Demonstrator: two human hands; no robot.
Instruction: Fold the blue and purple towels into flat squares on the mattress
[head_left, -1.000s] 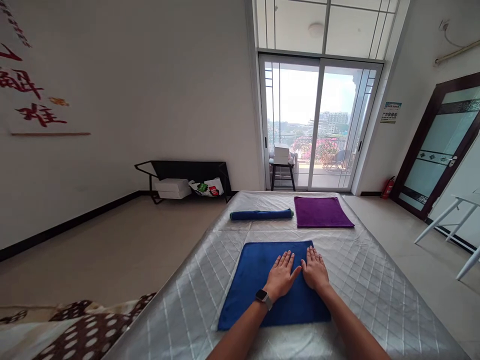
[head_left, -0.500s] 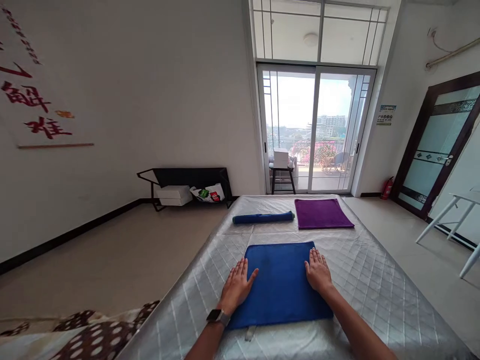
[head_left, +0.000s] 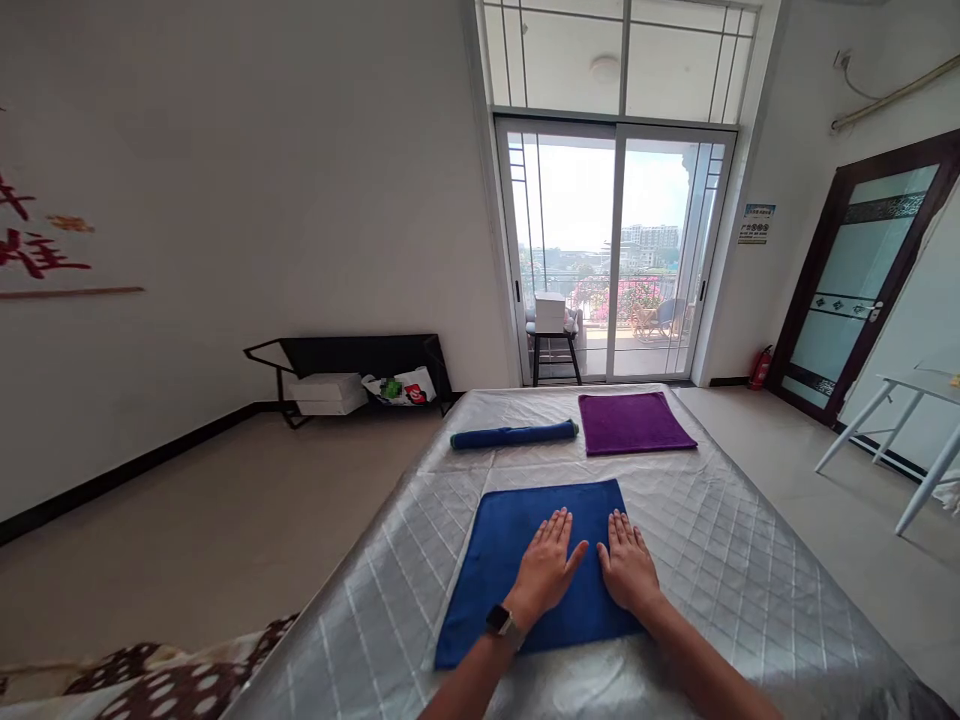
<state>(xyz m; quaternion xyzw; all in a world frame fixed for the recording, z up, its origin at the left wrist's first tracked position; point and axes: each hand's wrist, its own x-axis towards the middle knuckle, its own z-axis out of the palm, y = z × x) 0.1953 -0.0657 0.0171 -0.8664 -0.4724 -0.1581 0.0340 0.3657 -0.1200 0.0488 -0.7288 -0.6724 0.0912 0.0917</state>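
Note:
A blue cloth [head_left: 487, 570] lies flat on the silver quilted cover [head_left: 390, 600] in front of me. My left hand [head_left: 546, 565] rests palm down on the cloth, right of its middle, with fingers stretched out and thumb apart. Close by, my right hand [head_left: 626, 565] lies flat at the cloth's right edge, its fingers also stretched. Neither hand grips anything. Beyond the blue cloth are a rolled blue cloth [head_left: 514, 434] and, to its right, a flat purple cloth [head_left: 635, 423].
A brown polka-dot fabric [head_left: 180, 685] lies at the lower left. Against the far wall stands a black rack [head_left: 360, 354] with white boxes [head_left: 327, 393]. White stool legs [head_left: 862, 425] are at the right, and a fire extinguisher [head_left: 760, 368] stands near the door.
My left hand has slid right across the blue cloth, from its left edge toward my right hand. The right hand stays at the right edge. The view has shifted slightly.

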